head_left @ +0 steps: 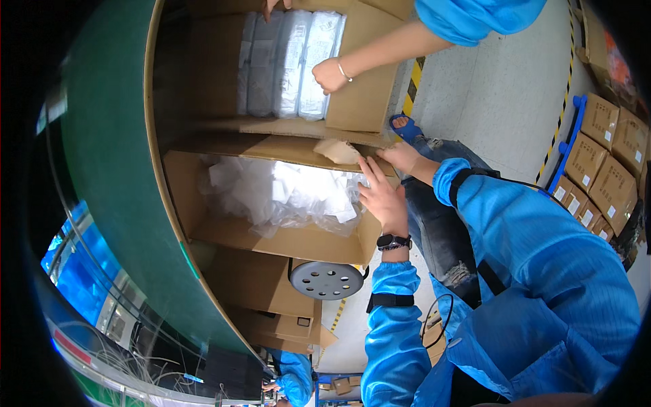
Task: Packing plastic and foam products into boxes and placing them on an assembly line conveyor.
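Note:
An open cardboard box (pixel 298 245) holds crumpled clear plastic bags and white pieces (pixel 291 190). My left hand (pixel 382 202), with a dark watch at its wrist, lies over this box's near edge, its fingers stretched out and apart. Just beyond it, my right hand (pixel 401 157) has its fingers curled on the cardboard edge at the corner; the fingertips are partly hidden. Beside both hands, a torn, pale patch of cardboard (pixel 337 151) shows on the box wall.
Another person's hand (pixel 330 75) reaches over a second box (pixel 363 85) with several plastic-wrapped packs (pixel 291 64). A green surface (pixel 112 156) runs along the left. A round grey stool seat (pixel 327 280) stands below the boxes. Stacked cartons (pixel 597 156) sit on the right.

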`<state>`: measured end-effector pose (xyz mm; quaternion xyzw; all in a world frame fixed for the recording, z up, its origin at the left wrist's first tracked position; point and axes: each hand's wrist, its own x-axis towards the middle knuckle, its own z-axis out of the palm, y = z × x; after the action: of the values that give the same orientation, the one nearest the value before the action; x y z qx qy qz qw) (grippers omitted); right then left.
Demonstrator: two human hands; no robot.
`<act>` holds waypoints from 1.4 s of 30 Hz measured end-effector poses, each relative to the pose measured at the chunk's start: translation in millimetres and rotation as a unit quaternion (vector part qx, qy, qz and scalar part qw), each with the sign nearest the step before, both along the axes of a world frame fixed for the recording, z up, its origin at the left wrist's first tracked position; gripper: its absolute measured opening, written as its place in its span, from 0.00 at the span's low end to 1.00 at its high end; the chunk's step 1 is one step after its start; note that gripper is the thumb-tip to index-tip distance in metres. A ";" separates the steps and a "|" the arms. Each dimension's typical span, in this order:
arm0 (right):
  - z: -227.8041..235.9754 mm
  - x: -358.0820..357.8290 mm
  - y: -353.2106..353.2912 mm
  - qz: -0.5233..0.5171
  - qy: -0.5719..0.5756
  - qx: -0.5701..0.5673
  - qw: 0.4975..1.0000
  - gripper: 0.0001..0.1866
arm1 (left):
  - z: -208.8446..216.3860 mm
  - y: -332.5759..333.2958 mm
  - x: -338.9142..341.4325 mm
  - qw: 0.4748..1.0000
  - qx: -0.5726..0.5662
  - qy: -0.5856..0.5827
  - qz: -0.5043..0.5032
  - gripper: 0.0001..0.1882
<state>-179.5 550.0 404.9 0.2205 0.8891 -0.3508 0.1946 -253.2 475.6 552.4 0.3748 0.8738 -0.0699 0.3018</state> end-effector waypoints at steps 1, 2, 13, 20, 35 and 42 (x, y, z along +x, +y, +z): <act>-0.4 0.8 0.0 0.001 -0.004 0.006 1.000 0.11 | 0.0 2.2 -3.7 0.999 -0.039 0.012 -0.008 0.51; -0.9 1.6 -0.5 0.003 -0.008 0.013 1.000 0.11 | 0.3 4.4 -6.4 0.999 -0.039 0.013 -0.009 0.51; 26.9 9.1 -9.1 -0.051 0.039 0.051 0.997 0.10 | -9.1 -0.3 -18.3 0.990 -0.111 -0.010 -0.085 0.49; 48.7 47.6 -0.8 -0.047 0.045 0.025 0.998 0.17 | -6.7 6.8 -23.8 0.984 -0.120 -0.005 -0.130 0.50; 63.6 49.4 -34.4 -0.098 -0.050 -0.068 0.992 0.30 | -6.7 1.8 -16.0 0.959 -0.166 0.095 -0.211 0.41; 74.9 38.3 -42.4 -0.175 -0.047 -0.176 0.968 0.44 | -6.7 2.6 -17.5 0.958 -0.180 0.114 -0.190 0.43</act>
<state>-141.2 507.6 479.9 0.3514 0.7508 -0.5195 0.2075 -270.8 478.1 545.6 0.4633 0.7878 -0.3246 0.2437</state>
